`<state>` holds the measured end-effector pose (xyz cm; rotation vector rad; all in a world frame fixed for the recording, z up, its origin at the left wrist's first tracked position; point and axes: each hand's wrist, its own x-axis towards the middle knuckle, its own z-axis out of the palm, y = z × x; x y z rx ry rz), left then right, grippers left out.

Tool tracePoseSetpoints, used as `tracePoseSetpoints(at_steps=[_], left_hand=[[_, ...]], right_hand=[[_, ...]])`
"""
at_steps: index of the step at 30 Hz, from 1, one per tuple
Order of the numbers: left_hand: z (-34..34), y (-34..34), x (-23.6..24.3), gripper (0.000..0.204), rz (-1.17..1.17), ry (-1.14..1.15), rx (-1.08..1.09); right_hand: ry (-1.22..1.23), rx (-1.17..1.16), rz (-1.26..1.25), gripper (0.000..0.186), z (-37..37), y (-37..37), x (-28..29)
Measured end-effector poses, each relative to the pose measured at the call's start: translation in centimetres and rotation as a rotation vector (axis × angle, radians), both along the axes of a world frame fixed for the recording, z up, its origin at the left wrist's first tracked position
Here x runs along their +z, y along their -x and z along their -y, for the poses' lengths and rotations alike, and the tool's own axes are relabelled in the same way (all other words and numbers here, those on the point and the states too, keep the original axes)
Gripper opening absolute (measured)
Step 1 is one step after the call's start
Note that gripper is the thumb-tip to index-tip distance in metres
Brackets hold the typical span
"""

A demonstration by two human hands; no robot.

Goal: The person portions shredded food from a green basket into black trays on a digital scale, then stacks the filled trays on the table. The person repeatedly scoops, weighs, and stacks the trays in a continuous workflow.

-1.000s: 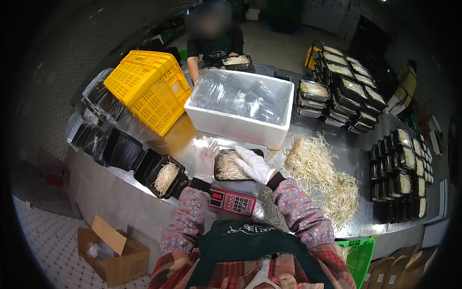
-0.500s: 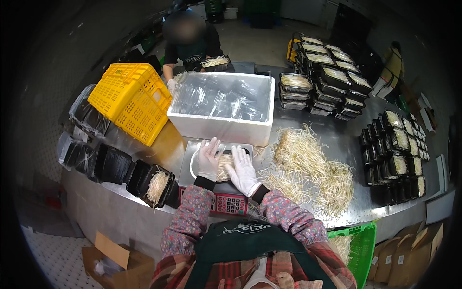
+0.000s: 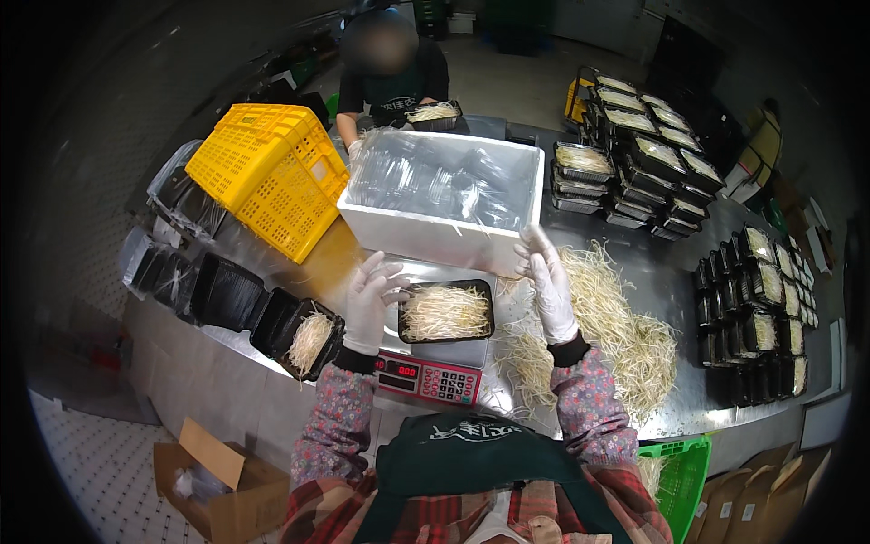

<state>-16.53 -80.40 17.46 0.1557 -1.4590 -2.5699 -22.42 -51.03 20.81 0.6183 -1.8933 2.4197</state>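
A black tray [image 3: 445, 311] heaped with pale sprouts sits on the platform of a red digital scale [image 3: 429, 379]. My gloved left hand [image 3: 367, 304] is raised at the tray's left, its fingers apart and empty. On the other side, my gloved right hand [image 3: 548, 286] is lifted with fingers spread, holding nothing, beside a loose pile of sprouts [image 3: 621, 349]. A white foam box [image 3: 435, 240] lined with clear plastic stands just beyond the scale. At the left, another black tray [image 3: 304, 340] holds sprouts, with stacked black trays [image 3: 225, 286] next to it.
A yellow crate [image 3: 254, 172] stands at back left. A co-worker [image 3: 390, 86] across the steel table holds a filled tray [image 3: 433, 113]. Stacks of filled trays [image 3: 660, 159] [image 3: 761, 308] line the right. A green crate [image 3: 680, 480] and cardboard boxes [image 3: 217, 490] are low near me.
Both my hands have lifted off the sprouts in the tray on the scale and moved apart to either side of it, uncovering the tray.
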Motion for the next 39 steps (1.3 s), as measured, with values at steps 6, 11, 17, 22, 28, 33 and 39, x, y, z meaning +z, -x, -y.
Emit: tracePoseSetpoints(at_steps=[6,11,17,22,28,33,39], left_hand=[[-2.0,-6.8,-0.1,0.077,-0.107,0.474,-0.156],[-0.9,-5.0,-3.6,0.030,0.027,1.085,0.090],[0.7,2.9,-9.5,0.022,-0.064,1.539,0.491],[2.2,2.7,-11.7,0.026,0.313,1.043,0.093],[2.7,1.6,-10.8,0.022,0.386,0.180,-0.122],[2.7,2.7,-13.4,0.018,0.334,0.271,0.040],[1.9,-4.1,-8.9,0.039,0.504,0.218,-0.076]], right_hand=[[-0.301,0.133,0.034,0.081,0.8,-4.3,-2.3],[-0.824,-0.129,-0.511,0.036,1.0,-2.1,-9.7],[-1.238,-0.122,-0.364,0.031,4.3,3.8,-8.7],[-1.087,-0.021,-0.083,0.035,4.7,5.1,-11.8],[-0.252,0.121,0.490,0.019,5.0,6.2,-15.7],[-0.186,0.116,0.457,0.018,5.4,6.3,-15.7],[-0.513,0.286,0.643,0.038,0.9,1.4,-10.2]])
